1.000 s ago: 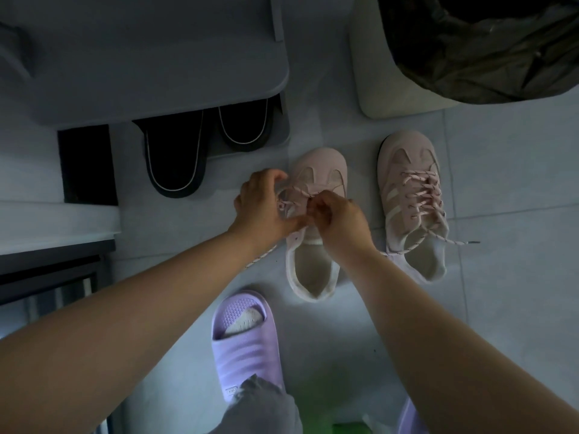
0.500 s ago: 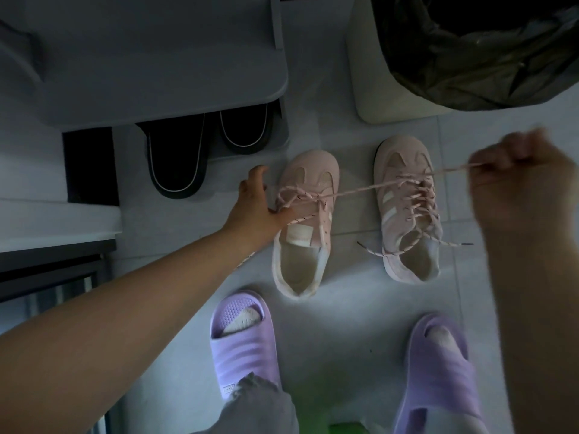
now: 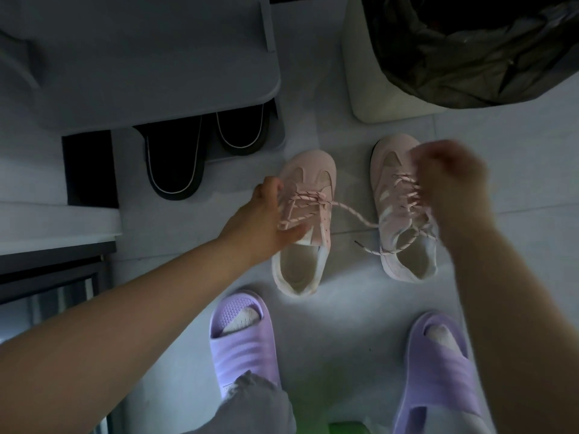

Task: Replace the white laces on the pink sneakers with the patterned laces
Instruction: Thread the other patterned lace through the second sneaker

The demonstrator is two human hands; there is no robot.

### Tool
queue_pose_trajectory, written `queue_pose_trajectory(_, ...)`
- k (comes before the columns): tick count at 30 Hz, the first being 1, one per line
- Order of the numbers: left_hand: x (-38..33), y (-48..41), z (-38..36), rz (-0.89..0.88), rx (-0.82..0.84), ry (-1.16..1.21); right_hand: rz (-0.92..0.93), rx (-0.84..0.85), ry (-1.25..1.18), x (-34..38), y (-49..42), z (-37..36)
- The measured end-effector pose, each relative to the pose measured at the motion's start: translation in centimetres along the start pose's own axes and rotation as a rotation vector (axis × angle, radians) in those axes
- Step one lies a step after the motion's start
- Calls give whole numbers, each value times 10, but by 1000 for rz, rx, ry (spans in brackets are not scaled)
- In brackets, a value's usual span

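Observation:
Two pink sneakers stand side by side on the tiled floor. My left hand grips the left pink sneaker at its side, thumb by the tongue. A pink patterned lace is threaded through its upper eyelets and sags rightward across the gap between the shoes. My right hand, blurred, hovers closed over the right pink sneaker and seems to hold that lace's far end; the grip itself is unclear. The right sneaker is fully laced with a patterned lace, and one loose end lies on the floor.
A pair of black slippers sits under a grey shelf at the upper left. A white bin lined with a black bag stands at the upper right. My feet wear lilac slides just below the sneakers.
Both hands were together at the left sneaker. My right hand then pulled the lace taut far to the right and has now swung back over the right sneaker, letting the lace go slack.

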State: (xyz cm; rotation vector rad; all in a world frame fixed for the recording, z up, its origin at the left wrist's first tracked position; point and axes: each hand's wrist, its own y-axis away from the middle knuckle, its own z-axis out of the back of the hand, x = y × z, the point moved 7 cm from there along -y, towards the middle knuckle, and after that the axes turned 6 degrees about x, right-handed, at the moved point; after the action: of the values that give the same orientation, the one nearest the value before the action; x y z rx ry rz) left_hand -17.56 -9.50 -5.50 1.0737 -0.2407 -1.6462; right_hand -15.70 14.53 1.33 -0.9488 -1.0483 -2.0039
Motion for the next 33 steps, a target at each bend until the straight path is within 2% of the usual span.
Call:
queue_pose_trajectory(2, -6, 2, 7, -35, 39, -100, 19, 364, 264, -7, 18, -54)
queue_pose_trajectory(3, -8, 1, 12, -64, 47, -97, 17, 480, 348, -16, 24, -71)
queue_pose_trajectory(4, -10, -1, 18, -96, 40, -67, 10, 518, 444, -23, 26, -78)
queue_pose_trajectory(7, -6, -9, 37, -144, -69, -34, 23, 479, 547, -37, 31, -85)
queue_pose_trajectory(11, 8, -12, 53, -69, -322, -209, 97, 376, 599, -40, 29, -79)
queue_pose_trajectory(13, -9, -4, 49, -215, -404, -213, 102, 387, 614, -42, 29, -80)
queue_pose_trajectory(15, -31, 1, 33, -373, -337, -200, 119, 396, 613, -42, 30, -83)
queue_pose_trajectory(16, -38, 0, 20, -377, -241, -188, 128, 398, 606, -42, 29, -83)
queue_pose_trajectory(19, -33, -8, -6, -201, -55, -179, 147, 397, 585, -41, 29, -85)
queue_pose_trajectory(26, -28, -17, -13, -97, -127, -139, 133, 392, 544, -44, 28, -92)
queue_pose_trajectory(30, -29, -20, -16, -55, -156, -60, -110, 325, 299, -62, 21, -90)
queue_pose_trajectory(33, -29, -25, -21, -49, -77, -160, -213, 308, 190, -69, 22, -92)
